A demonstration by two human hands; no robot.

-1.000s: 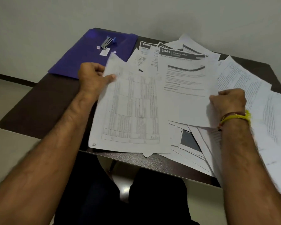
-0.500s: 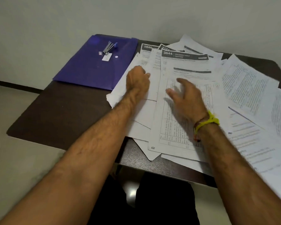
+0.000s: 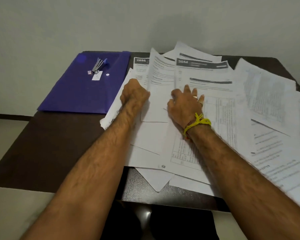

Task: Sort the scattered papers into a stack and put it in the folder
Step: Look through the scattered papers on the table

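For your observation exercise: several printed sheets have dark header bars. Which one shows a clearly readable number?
The sheet headed 2886, beside the purple folder, past the left hand. The other header's number is blurred.

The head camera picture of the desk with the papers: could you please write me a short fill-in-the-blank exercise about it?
1. The stapler lies on top of the ____ folder.
2. The right hand has a ____ thread tied at its wrist.
3. Both hands, the left hand included, rest on the scattered ____.
4. The sheet nearest the folder's top edge bears the number ____.

Missing words: purple; yellow; papers; 2886
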